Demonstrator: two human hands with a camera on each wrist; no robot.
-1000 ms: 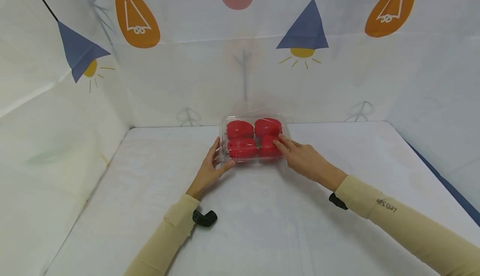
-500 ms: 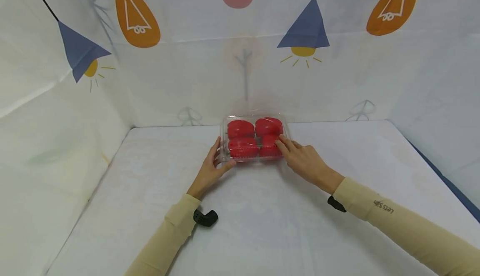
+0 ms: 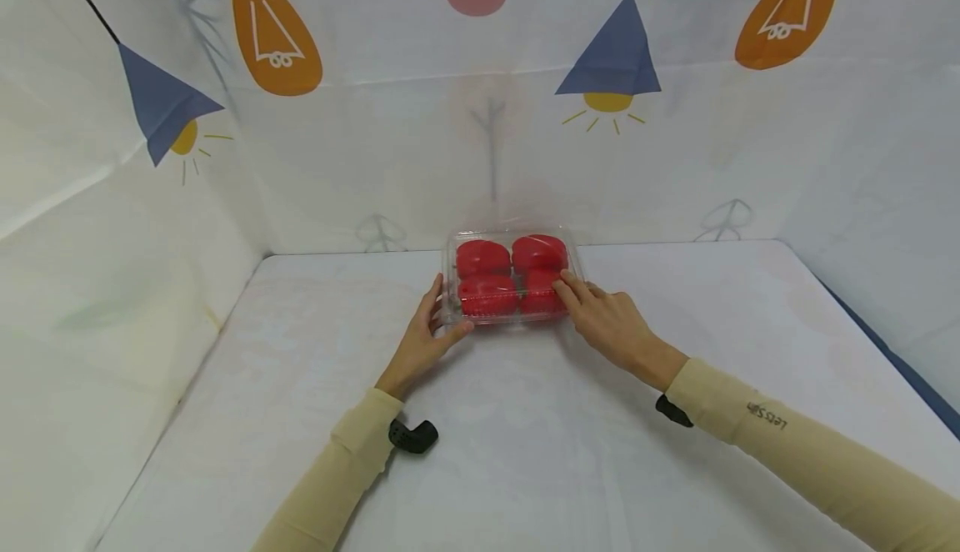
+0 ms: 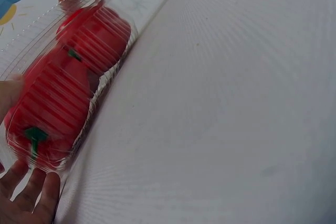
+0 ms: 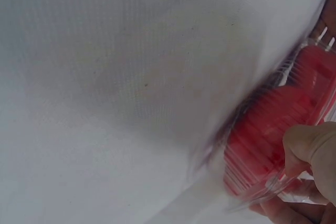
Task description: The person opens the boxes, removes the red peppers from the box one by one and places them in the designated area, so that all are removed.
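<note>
Green stem (image 4: 35, 137), clearest from left wrist

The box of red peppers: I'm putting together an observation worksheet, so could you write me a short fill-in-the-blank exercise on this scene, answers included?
The clear box holds ____ red peppers.
In the left wrist view, the nearest pepper's stem is ____ in colour.
The left hand holds the box at its ____ side.
Lettering shows on the person's ____ sleeve.

Missing words: four; green; left; right.

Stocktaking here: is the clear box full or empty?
Full: the box holds four red peppers in two rows, seen through the plastic.
</note>
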